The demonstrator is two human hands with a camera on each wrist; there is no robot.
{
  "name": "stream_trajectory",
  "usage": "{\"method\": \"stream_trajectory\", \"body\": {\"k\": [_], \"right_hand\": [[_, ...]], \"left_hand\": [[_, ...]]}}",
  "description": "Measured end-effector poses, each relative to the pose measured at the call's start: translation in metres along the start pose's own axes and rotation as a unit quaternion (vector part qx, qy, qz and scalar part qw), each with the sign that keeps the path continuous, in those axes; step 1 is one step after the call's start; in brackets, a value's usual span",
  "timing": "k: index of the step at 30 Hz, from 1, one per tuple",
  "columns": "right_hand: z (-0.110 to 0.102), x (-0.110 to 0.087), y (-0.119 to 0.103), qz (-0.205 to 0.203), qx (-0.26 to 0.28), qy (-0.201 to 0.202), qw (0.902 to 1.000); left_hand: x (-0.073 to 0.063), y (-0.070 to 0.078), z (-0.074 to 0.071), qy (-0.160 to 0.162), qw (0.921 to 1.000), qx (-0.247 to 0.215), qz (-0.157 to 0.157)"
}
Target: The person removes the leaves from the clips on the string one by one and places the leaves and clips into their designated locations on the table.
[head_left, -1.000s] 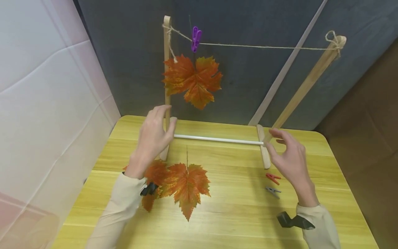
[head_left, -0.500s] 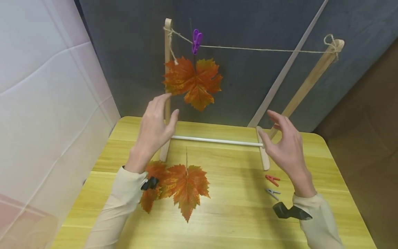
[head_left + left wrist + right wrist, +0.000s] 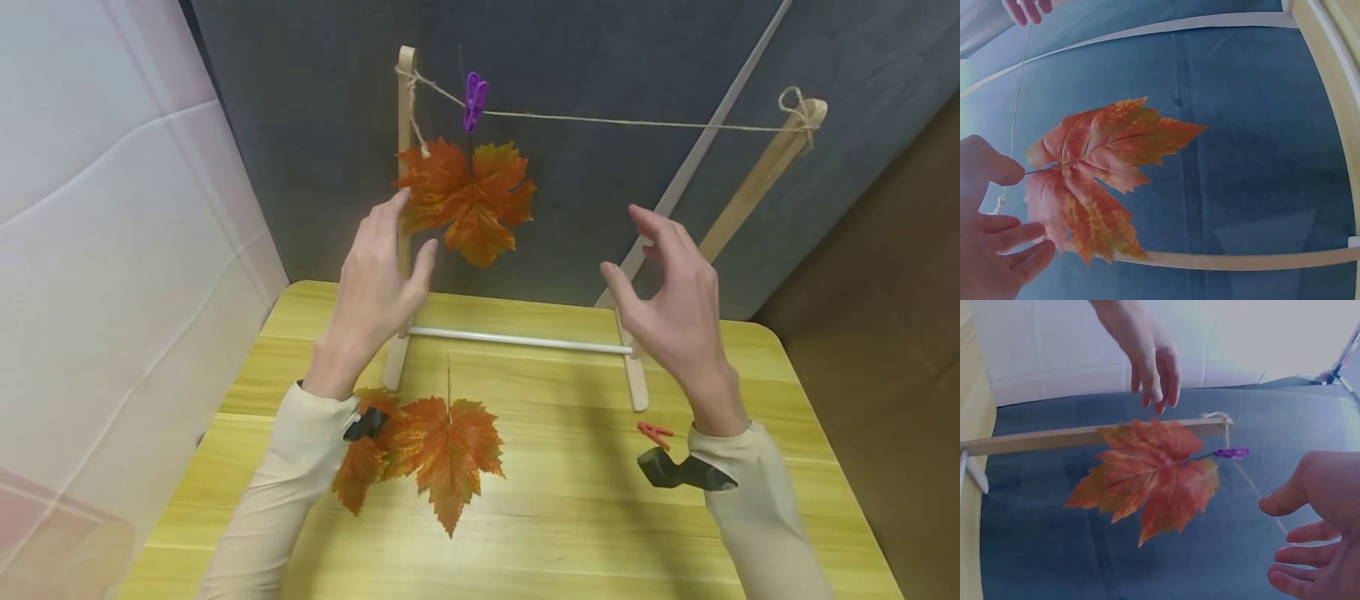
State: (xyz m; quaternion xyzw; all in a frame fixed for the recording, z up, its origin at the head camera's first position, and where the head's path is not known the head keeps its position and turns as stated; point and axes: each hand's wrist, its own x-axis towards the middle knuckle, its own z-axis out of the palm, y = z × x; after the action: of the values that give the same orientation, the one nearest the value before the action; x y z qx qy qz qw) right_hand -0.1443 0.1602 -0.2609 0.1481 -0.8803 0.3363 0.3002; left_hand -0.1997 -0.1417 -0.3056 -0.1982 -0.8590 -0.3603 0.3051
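An orange maple leaf [image 3: 480, 204] hangs from a twine line [image 3: 585, 119], its stem pinched by a purple clothespin [image 3: 474, 102]. My left hand [image 3: 375, 279] is raised beside the left wooden post [image 3: 406, 100], fingers apart and holding nothing, fingertips overlapping the leaf's left edge in the head view. My right hand [image 3: 675, 317], also holding nothing, is raised in front of the right post [image 3: 765, 175] with thumb and fingers spread. In the right wrist view the hanging leaf [image 3: 1160, 469] shows between the two hands.
A white rod [image 3: 517, 338] joins the posts' wooden feet [image 3: 636, 383] low over the table [image 3: 555, 533]. More maple leaves [image 3: 453, 454] lie at the front left, partly under the left wrist. A red clothespin [image 3: 655, 433] lies near the right wrist.
Both hands have risen from the ends of the white rod, the right one also shifting left. The grey clothespin is now hidden behind the right wrist's black strap.
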Motion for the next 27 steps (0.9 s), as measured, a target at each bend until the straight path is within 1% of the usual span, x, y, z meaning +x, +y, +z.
{"method": "stream_trajectory", "body": {"k": [6, 11, 16, 21, 27], "right_hand": [[-0.001, 0.016, -0.013, -0.014, 0.009, 0.011, 0.9998], [-0.002, 0.029, -0.023, -0.025, 0.007, 0.009, 0.9996], [-0.001, 0.042, -0.032, -0.039, 0.004, 0.009, 0.9992], [-0.001, 0.054, -0.04, -0.036, 0.016, 0.004, 0.9992], [0.0, 0.064, -0.049, -0.026, 0.017, -0.007, 0.9995]], "left_hand": [[0.008, 0.004, -0.001, 0.006, 1.0, -0.004, 0.007], [0.015, 0.006, -0.002, 0.012, 0.9997, -0.007, 0.021], [0.022, 0.009, -0.003, 0.014, 0.9995, -0.008, 0.027], [0.028, 0.012, -0.003, 0.014, 0.9994, -0.007, 0.03], [0.035, 0.014, -0.003, 0.017, 0.9993, -0.01, 0.031]]}}
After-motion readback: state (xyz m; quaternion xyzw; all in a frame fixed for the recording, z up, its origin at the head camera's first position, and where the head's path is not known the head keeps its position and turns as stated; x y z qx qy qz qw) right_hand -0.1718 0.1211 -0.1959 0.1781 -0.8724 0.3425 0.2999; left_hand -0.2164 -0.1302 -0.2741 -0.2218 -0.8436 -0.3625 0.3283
